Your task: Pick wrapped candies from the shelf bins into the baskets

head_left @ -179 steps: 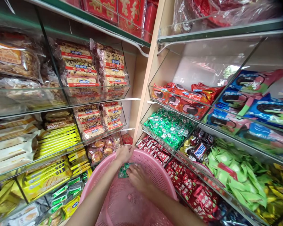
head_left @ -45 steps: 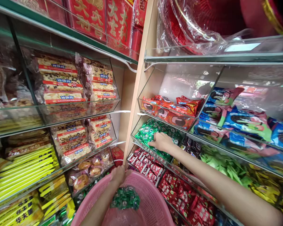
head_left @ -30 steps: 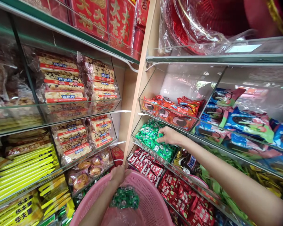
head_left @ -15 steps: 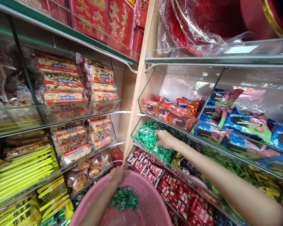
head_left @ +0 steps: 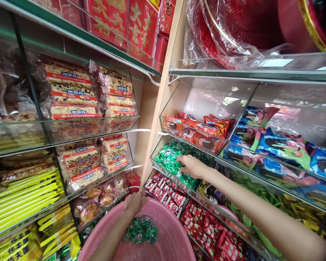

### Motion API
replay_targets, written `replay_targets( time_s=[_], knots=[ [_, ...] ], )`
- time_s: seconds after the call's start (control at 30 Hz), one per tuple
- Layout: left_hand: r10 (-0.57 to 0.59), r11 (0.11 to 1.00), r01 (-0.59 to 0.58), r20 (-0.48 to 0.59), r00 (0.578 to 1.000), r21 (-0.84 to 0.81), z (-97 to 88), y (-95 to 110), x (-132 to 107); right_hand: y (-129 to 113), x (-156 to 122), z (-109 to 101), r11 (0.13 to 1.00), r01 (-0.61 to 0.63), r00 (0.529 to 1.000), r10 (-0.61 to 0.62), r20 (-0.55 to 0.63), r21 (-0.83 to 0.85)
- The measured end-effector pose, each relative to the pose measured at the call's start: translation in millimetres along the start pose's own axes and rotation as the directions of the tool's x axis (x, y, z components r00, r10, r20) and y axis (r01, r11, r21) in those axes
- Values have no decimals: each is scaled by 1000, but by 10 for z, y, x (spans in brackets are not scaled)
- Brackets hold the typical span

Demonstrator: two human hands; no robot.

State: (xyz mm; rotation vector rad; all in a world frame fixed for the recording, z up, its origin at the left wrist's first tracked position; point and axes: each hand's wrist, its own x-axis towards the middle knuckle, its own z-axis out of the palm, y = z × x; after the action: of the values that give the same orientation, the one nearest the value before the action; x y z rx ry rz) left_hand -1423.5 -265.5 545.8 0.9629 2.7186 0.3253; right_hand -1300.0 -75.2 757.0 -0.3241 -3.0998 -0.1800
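My left hand (head_left: 134, 203) is closed on the far rim of a pink plastic basket (head_left: 174, 237) at the bottom centre. A pile of small green wrapped candies (head_left: 140, 230) lies inside the basket. My right hand (head_left: 191, 166) reaches into a glass bin of the same green candies (head_left: 170, 158) on the right-hand shelf, fingers curled down into the heap. What the fingers hold is hidden among the wrappers.
Below the green bin lie red wafer bars (head_left: 167, 190). Above it are red cookie packs (head_left: 199, 131) and blue cookie packs (head_left: 282, 145). The left shelves hold nougat bars (head_left: 70, 94) and yellow biscuit packs (head_left: 21, 195) behind glass fronts. Red boxes (head_left: 125, 18) stand on top.
Six seconds ago both hands were in the basket with few candies. Since then the pile has grown; my right hand has been moving about in the green candy bin.
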Motion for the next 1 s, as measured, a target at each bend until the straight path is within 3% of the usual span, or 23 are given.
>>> replay_targets(
  time_s=[0.13,0.3,0.57,0.73,1.0],
  knots=[
    [9,1000,-9,-11,1000,15,25,-2,9,134,175,-156,999,37,998,-35,-60,29],
    [11,1000,-11,-19,1000,14,53,-14,18,84,328,-261,964,251,968,-252,-5,-83],
    [12,1000,-11,-28,1000,28,30,-9,7,14,458,-259,992,119,978,-109,178,-45],
    [9,1000,-8,-22,1000,28,-34,15,-37,89,461,-190,991,121,987,-114,109,-52],
    [18,1000,-17,-43,999,24,-2,-2,-23,186,338,-78,972,232,972,-233,-19,-35]
  ],
)
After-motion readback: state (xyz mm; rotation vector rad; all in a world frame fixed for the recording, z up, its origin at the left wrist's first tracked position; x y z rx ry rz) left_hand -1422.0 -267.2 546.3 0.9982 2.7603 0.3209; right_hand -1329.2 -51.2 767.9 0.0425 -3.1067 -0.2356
